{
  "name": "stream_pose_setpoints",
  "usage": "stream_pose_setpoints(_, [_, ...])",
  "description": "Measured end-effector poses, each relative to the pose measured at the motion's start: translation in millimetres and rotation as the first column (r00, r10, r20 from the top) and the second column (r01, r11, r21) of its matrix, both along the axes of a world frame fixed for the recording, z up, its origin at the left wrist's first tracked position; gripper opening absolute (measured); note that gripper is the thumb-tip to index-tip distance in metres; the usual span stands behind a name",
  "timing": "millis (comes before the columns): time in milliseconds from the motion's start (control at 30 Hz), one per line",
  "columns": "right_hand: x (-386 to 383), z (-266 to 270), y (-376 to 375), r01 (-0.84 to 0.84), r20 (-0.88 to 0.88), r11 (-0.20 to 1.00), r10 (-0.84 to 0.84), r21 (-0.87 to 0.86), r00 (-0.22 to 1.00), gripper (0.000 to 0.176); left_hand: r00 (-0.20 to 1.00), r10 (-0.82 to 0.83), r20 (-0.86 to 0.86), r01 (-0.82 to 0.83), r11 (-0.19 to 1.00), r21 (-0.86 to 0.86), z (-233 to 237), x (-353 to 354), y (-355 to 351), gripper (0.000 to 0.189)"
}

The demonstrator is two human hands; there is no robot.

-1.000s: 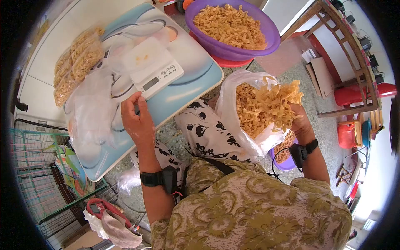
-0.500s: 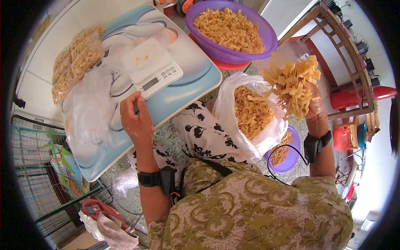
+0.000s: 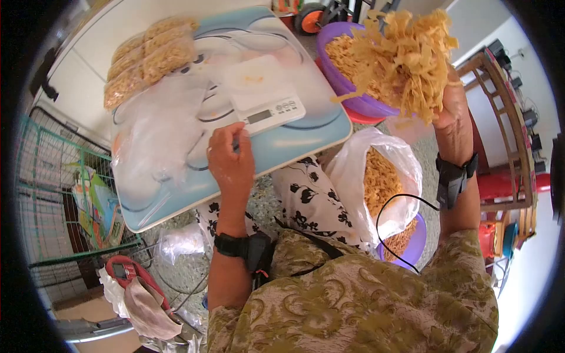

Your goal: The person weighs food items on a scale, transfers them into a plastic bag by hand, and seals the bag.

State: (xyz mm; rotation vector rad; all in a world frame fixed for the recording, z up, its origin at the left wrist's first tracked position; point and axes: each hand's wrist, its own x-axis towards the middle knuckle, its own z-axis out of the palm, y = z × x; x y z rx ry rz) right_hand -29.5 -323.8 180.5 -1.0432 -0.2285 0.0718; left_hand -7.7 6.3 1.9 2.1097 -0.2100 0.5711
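Note:
A large clump of golden, ribbon-shaped fried snack strips (image 3: 421, 62) fills my right hand (image 3: 453, 106). This hand is raised above the near right rim of the purple basin (image 3: 332, 73), with the strips hiding part of it. More strips are heaped inside the basin. My left hand (image 3: 231, 156) rests by the front edge of the white kitchen scale (image 3: 271, 120), its fingers loosely bent, a gap between thumb and forefinger, nothing visible in them. A few crumbs lie on the scale's flat top. Its display is too small to read.
Filled snack packets (image 3: 150, 59) and clear plastic bags (image 3: 159, 126) lie on the blue table (image 3: 312, 138). By my knees stands an open white bag (image 3: 406, 159) of strips, beside a smaller purple bowl (image 3: 419, 238). A green wire rack (image 3: 65, 194) is at left; a black cable (image 3: 385, 212) loops at right.
My right hand has carried the clump of snack strips up from beside the white bag toward the purple basin. My left hand stays by the scale. The whole view has shifted slightly.

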Motion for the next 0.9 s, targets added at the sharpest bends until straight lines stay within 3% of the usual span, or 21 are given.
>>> stream_pose_setpoints(100, [40.3, 4.1, 24.2, -0.187, -0.027, 0.978, 0.190, 0.091, 0.981, 0.042, 1.000, -0.001, 0.008, 0.001, 0.999, -0.037, -0.9, -0.3, -1.1, 0.017])
stream_pose_setpoints(267, [101.5, -8.0, 73.2, -0.473, 0.100, 0.879, 0.466, 0.064, 0.879, 0.043, 1.000, 0.005, 0.018, -0.004, 0.998, -0.061, 1.1, -1.5, -1.2, 0.016])
stream_pose_setpoints(333, [116.0, -21.6, 88.5, -0.336, 0.045, 0.942, 0.335, 0.009, 0.941, 0.035, 1.000, 0.004, 0.021, -0.004, 1.000, -0.026, 0.4, -0.3, -1.3, 0.016])
stream_pose_setpoints(367, [121.7, -31.6, 96.7, -0.344, 0.047, 0.939, 0.344, 0.006, 0.938, 0.035, 1.000, 0.013, 0.024, -0.013, 1.000, -0.029, 1.2, -1.3, -1.3, 0.016])
stream_pose_setpoints(433, [130.2, -48.0, 115.5, -0.059, -0.092, 0.997, 0.054, -0.053, 0.994, 0.031, 1.000, 0.011, 0.012, -0.011, 1.000, -0.028, 4.7, -3.1, -1.7, 0.015])
stream_pose_setpoints(467, [132.0, -52.4, 125.5, -0.017, -0.082, 1.000, 0.015, -0.020, 0.997, 0.030, 1.000, 0.020, 0.019, -0.020, 0.999, -0.031, 4.0, -2.2, -2.4, 0.015])
stream_pose_setpoints(833, [153.7, -45.7, 158.7, 0.077, 0.006, 0.978, -0.077, -0.196, 0.997, 0.027, 1.000, 0.023, -0.003, -0.023, 1.000, -0.018, 3.7, -0.9, -4.1, 0.013])
stream_pose_setpoints(900, [154.5, -44.8, 159.0, 0.083, -0.013, 0.953, -0.091, -0.291, 0.996, 0.028, 1.000, 0.018, -0.016, -0.018, 1.000, -0.012, 5.5, -2.3, -3.7, 0.014])
